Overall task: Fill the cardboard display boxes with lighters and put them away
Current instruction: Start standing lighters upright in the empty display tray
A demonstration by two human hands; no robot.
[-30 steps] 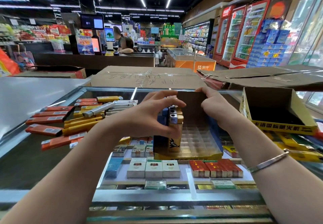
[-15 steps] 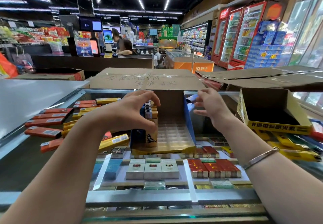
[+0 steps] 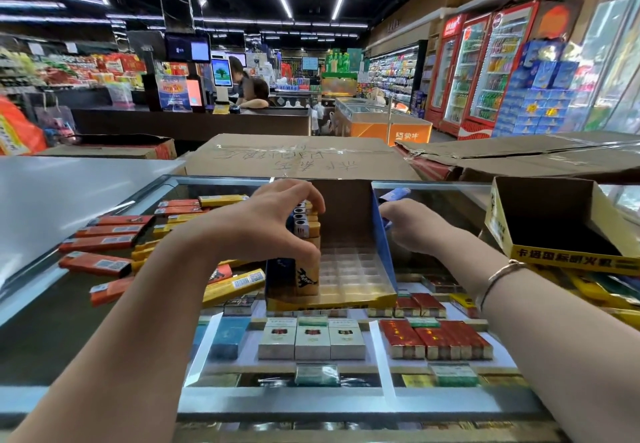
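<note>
While the left hand (image 3: 263,231) gripped upright yellow lighters (image 3: 306,235) at the left of the blue-and-yellow cardboard display box (image 3: 360,269), the right hand (image 3: 412,226), nearer, pinched a blue lighter (image 3: 394,195) just right of it on the glass tabletop (image 3: 52,304).

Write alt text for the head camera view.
On a glass shop counter, a person's left hand grips a bunch of lighters standing in a display box, while the right hand touches the box's right wall; a second, empty box sits to the right.
</note>
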